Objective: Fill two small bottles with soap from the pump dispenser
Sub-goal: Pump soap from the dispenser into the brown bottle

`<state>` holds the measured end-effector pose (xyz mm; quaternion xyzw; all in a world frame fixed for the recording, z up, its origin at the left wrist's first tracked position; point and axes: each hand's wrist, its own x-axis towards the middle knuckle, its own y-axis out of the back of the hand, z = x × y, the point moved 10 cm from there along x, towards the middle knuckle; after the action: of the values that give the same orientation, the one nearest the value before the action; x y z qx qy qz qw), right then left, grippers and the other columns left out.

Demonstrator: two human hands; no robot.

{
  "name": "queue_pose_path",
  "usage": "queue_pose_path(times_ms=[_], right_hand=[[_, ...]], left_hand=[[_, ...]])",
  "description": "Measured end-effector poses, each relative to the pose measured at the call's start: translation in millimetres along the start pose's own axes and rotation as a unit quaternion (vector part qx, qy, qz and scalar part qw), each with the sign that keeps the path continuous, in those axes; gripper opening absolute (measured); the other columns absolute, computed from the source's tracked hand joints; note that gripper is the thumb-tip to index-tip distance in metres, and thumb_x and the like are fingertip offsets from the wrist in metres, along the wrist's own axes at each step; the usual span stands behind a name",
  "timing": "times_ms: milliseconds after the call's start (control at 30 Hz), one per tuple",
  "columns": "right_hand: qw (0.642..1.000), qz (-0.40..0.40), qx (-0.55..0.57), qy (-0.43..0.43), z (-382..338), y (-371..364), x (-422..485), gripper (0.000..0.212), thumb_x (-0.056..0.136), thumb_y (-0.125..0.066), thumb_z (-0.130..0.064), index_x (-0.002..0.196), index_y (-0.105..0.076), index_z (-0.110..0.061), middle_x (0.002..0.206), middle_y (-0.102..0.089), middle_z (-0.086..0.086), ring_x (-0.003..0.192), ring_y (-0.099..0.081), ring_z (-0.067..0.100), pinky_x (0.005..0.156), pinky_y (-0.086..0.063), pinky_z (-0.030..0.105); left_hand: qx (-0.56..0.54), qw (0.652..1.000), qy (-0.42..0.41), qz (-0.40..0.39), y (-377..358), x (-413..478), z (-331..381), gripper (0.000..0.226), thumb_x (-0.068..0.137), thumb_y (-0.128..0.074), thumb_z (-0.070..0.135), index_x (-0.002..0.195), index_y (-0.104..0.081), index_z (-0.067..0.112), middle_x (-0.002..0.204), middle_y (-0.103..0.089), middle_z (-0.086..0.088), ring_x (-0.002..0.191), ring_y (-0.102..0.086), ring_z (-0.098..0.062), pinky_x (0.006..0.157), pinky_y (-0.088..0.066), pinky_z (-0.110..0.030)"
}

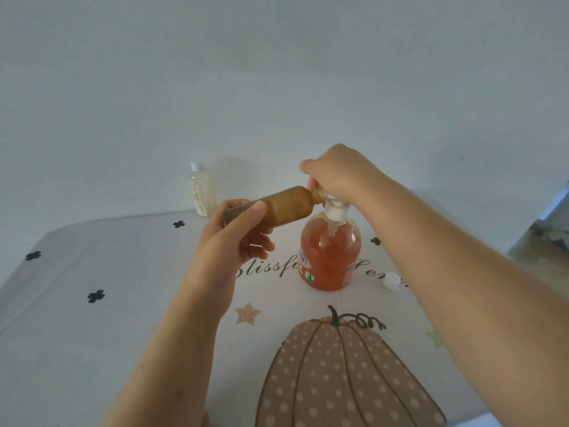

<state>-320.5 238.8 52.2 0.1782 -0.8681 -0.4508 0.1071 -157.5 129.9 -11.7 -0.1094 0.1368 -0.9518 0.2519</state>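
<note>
A pale tablecloth [107, 318] is covering the table, and the pump dispenser [331, 257] is standing upright on it, in front of a plain wall. In front of the dispenser a large dotted pumpkin print [338, 380] is showing on the cloth. Script lettering is running behind the dispenser's base: "blissfu" is reading clearly to its left, while only a few letters, something like "en", are showing to its right. The dispenser is holding orange-red soap under a white pump head. Its label is carrying a small blue logo and a round green mark, both too small to read. The right arm is reaching in from the dispenser's right, and the right hand [341, 174] is sitting over the pump head with its fingers curled down around it. The left hand [234, 238] is coming up from the dispenser's left, thumb on top and fingers wrapped beneath, gripping the brown small bottle [286, 208]. That bottle is lying tilted, almost level, above the table, with its open neck meeting the dispenser's nozzle under the right hand. Behind and left of the dispenser, near the wall, a pale yellow small bottle [201, 192] is standing upright with a white lid on; its label is unreadable. Just right of the dispenser's base a loose white cap [391, 281] is lying on the cloth.
</note>
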Motion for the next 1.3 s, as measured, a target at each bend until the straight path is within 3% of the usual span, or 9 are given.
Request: queue_pose_path(times_ms=[267, 567, 800, 1100, 1300], right_hand=[[0.995, 0.036, -0.081, 0.036, -15, 23, -10, 0.036, 0.097, -0.046, -0.037, 0.098, -0.072, -0.013, 0.082, -0.067, 0.002, 0.077, -0.063, 0.023, 0.061, -0.039, 0.028], [1.0, -0.005, -0.017, -0.007, -10, 11, -6, 0.033, 0.093, -0.05, -0.024, 0.1, -0.077, -0.006, 0.058, -0.065, 0.005, 0.053, -0.057, 0.022, 0.06, -0.042, 0.028], [1.0, 0.009, -0.013, 0.01, -2, 1, 7, 0.029, 0.094, -0.052, -0.024, 0.099, -0.075, -0.009, 0.089, -0.075, 0.011, 0.073, -0.063, 0.027, 0.071, -0.047, 0.032], [0.999, 0.024, -0.009, 0.019, -1, 2, 1, 0.033, 0.094, -0.049, -0.032, 0.096, -0.075, -0.011, 0.086, -0.073, 0.009, 0.079, -0.068, 0.028, 0.078, -0.053, 0.036], [0.999, 0.035, -0.032, 0.027, -9, 11, -4, 0.033, 0.095, -0.047, -0.031, 0.095, -0.074, -0.012, 0.082, -0.072, 0.006, 0.076, -0.066, 0.026, 0.073, -0.051, 0.034]], left_hand=[[0.003, 1.0, -0.013, -0.014, -5, -4, 7, 0.032, 0.08, -0.066, 0.033, 0.1, -0.058, 0.01, 0.076, -0.066, -0.008, 0.062, -0.061, -0.023, 0.054, -0.048, -0.027], [0.004, 1.0, -0.006, -0.009, -4, -3, 3, 0.034, 0.079, -0.066, 0.034, 0.102, -0.058, 0.009, 0.077, -0.065, -0.01, 0.062, -0.06, -0.024, 0.053, -0.048, -0.027], [0.012, 1.0, -0.007, -0.001, 2, 1, 0, 0.035, 0.079, -0.067, 0.032, 0.103, -0.059, 0.007, 0.075, -0.065, -0.009, 0.062, -0.061, -0.022, 0.053, -0.049, -0.027], [0.009, 1.0, -0.008, 0.001, 2, 1, -1, 0.036, 0.078, -0.067, 0.031, 0.103, -0.058, 0.007, 0.075, -0.065, -0.009, 0.061, -0.061, -0.023, 0.053, -0.049, -0.027], [0.002, 1.0, -0.012, -0.008, -1, -1, 2, 0.03, 0.08, -0.066, 0.031, 0.101, -0.058, 0.011, 0.077, -0.065, -0.009, 0.062, -0.06, -0.023, 0.055, -0.048, -0.027]])
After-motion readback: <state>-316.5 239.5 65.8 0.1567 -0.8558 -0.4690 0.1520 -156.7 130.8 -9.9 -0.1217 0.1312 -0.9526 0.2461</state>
